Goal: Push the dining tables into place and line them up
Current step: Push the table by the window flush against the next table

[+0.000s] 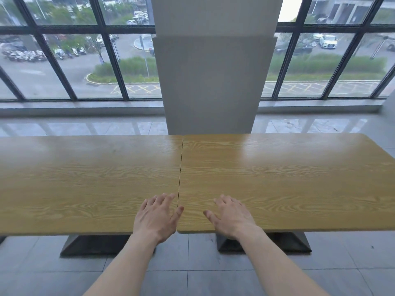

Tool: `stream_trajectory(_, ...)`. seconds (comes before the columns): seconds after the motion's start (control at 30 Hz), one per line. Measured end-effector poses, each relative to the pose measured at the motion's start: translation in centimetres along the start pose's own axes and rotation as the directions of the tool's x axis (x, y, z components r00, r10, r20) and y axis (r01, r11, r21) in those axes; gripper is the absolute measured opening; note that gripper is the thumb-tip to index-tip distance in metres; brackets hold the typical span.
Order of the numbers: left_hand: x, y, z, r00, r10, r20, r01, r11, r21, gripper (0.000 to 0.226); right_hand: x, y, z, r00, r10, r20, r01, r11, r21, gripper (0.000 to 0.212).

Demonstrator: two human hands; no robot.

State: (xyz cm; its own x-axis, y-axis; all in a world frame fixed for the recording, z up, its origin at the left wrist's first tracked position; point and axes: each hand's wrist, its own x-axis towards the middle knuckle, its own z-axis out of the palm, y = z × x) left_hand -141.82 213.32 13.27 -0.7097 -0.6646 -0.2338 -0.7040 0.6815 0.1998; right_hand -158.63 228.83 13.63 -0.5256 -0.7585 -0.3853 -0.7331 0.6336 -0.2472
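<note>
While 2 tables [277, 178] meet edge to edge, left hand [157, 217] and right hand [232, 216] lie flat, fingers spread.

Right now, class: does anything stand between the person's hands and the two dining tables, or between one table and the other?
Nothing visible does. The left hand lies open on the left table, the right hand on the right table. The tops meet at a thin seam with nothing in it.

A broad pale grey concrete pillar [210, 67] stands between dark-framed floor-to-ceiling windows [74, 50]; daylight gleams on the glossy grey tiled floor [192, 272].
</note>
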Motion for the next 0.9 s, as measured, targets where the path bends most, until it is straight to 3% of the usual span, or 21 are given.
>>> stream_trajectory(0.23, -2.4, -2.8, -1.9, 0.998, -0.07, 0.01, 0.07, 0.997, -0.01, 0.069, -0.1, -3.1, 0.0, 0.997, -0.071, 0.007, 0.071, 0.997, -0.043, 0.075)
stream_trajectory(0.43, -4.6, -9.8, -4.3, 0.988, -0.155, 0.003, 0.155, 0.986, -0.065, 0.067, 1.3, -10.8, 0.0, 0.989, -0.14, 0.047, 0.145, 0.982, -0.124, 0.073)
stream_trajectory(0.67, -10.4, -26.3, -6.3, 0.94, -0.342, 0.01, 0.339, 0.925, -0.17, 0.068, 3.4, -28.5, 3.4, 0.943, -0.306, 0.128, 0.327, 0.921, -0.211, 0.074)
stream_trajectory(0.9, -20.3, -46.3, -8.5, 0.825, -0.563, -0.048, 0.538, 0.81, -0.234, 0.069, 2.5, -51.2, 8.8, 0.852, -0.472, 0.227, 0.519, 0.817, -0.252, 0.071)
